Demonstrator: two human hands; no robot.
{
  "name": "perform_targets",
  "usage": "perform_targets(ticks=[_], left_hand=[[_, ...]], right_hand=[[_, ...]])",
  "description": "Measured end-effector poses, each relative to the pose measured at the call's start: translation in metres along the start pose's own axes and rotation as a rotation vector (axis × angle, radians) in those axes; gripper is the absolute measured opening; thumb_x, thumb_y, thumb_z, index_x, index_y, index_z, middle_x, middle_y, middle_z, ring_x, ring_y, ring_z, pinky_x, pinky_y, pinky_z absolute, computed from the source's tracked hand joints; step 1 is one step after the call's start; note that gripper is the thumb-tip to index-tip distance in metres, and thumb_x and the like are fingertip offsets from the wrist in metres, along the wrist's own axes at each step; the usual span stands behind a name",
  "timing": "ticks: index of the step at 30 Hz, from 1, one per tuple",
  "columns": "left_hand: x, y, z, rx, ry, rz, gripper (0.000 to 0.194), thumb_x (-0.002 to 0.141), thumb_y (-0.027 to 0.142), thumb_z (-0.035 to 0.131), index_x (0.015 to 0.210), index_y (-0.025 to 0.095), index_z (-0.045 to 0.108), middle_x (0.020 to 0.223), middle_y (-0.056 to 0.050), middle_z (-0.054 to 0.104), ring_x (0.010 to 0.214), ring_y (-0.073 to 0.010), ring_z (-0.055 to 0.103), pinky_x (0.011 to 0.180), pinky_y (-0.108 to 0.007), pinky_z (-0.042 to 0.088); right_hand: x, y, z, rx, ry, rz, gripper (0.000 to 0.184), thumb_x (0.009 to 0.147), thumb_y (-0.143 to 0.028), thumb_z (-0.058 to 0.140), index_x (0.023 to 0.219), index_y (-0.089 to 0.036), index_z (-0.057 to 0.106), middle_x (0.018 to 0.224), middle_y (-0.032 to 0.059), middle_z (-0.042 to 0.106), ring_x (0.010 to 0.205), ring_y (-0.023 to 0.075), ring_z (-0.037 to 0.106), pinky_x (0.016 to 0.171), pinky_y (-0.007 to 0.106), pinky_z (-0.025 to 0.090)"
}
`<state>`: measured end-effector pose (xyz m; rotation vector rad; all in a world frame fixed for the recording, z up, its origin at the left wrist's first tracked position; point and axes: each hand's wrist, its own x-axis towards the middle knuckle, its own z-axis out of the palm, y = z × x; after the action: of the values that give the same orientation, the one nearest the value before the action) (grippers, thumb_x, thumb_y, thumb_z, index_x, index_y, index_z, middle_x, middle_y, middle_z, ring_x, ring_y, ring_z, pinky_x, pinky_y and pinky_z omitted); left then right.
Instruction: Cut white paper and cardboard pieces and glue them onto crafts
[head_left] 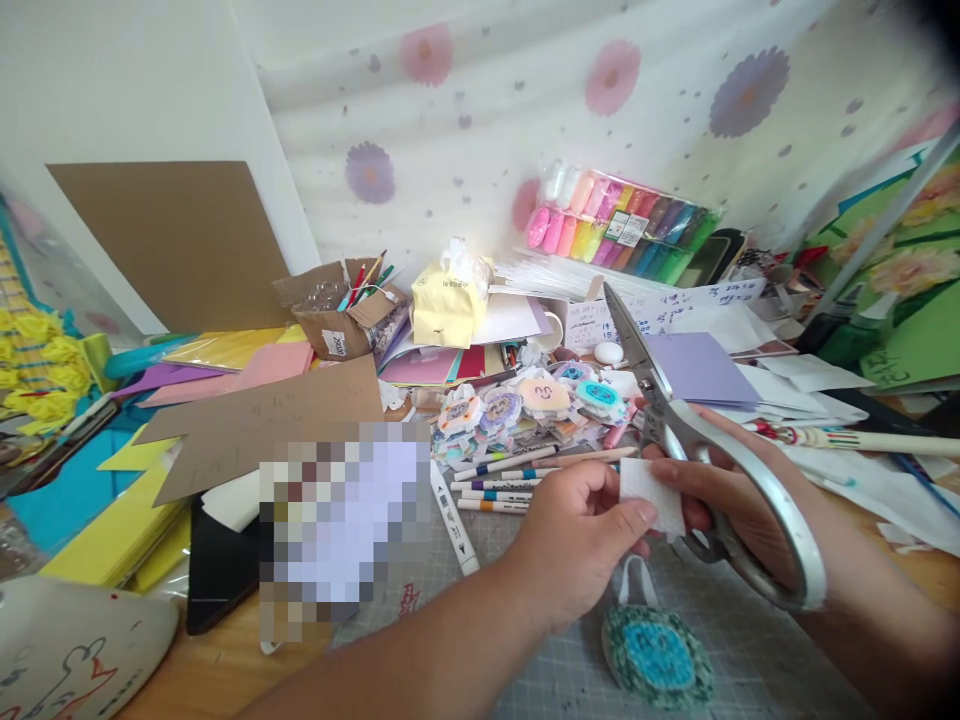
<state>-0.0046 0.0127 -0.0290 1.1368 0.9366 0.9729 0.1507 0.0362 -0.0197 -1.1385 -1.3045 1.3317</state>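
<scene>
My left hand [570,545] is closed, thumb and fingers pinching a small white textured square [639,484] near the middle right of the view. My right hand [750,490] is closed around a pair of silver metal scissors [686,430], whose blades point up and away. The fingertips of that hand also touch the right edge of the white square. Below both hands, an oval dark-green and blue fuzzy piece [660,655] with a white loop lies on the grey cutting mat [480,660].
Several markers [499,485] lie beyond my left hand, beside a pile of small decorated pieces [544,395]. A cardboard box [337,310] with pencils, a yellow tissue pack [450,300] and a pack of coloured clay [622,225] stand behind. Purple paper [701,368] is at right.
</scene>
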Motion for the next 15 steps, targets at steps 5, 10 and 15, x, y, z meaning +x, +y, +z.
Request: perform_targets(ticks=[5, 10, 15], left_hand=[[-0.0003, 0.0008, -0.0001, -0.006, -0.011, -0.003, 0.021, 0.072, 0.034, 0.065, 0.08, 0.015, 0.062, 0.079, -0.007, 0.062, 0.066, -0.0164, 0.056, 0.063, -0.031, 0.044], [-0.0022, 0.004, 0.0002, -0.085, -0.015, -0.004, 0.029, 0.068, 0.032, 0.069, 0.09, 0.015, 0.061, 0.078, -0.005, 0.06, 0.069, -0.0167, 0.056, 0.064, -0.031, 0.045], [-0.0031, 0.0062, 0.0011, -0.063, 0.01, 0.012, 0.016, 0.071, 0.03, 0.067, 0.074, 0.016, 0.059, 0.069, -0.002, 0.057, 0.062, -0.0137, 0.053, 0.063, -0.03, 0.045]], right_hand=[[0.0011, 0.0016, -0.0024, -0.075, 0.019, 0.021, 0.025, 0.075, -0.041, 0.071, 0.078, -0.022, 0.055, 0.041, -0.0072, 0.05, 0.037, 0.0082, 0.043, 0.037, 0.017, 0.031], [0.0012, 0.0027, -0.0054, -0.076, 0.005, 0.009, 0.027, 0.073, -0.041, 0.072, 0.079, -0.022, 0.054, 0.043, -0.0078, 0.05, 0.038, 0.0086, 0.043, 0.037, 0.017, 0.032], [-0.0002, 0.0029, -0.0054, -0.089, 0.025, 0.035, 0.027, 0.074, -0.042, 0.071, 0.084, -0.023, 0.054, 0.04, -0.008, 0.05, 0.035, 0.0099, 0.042, 0.036, 0.018, 0.032]])
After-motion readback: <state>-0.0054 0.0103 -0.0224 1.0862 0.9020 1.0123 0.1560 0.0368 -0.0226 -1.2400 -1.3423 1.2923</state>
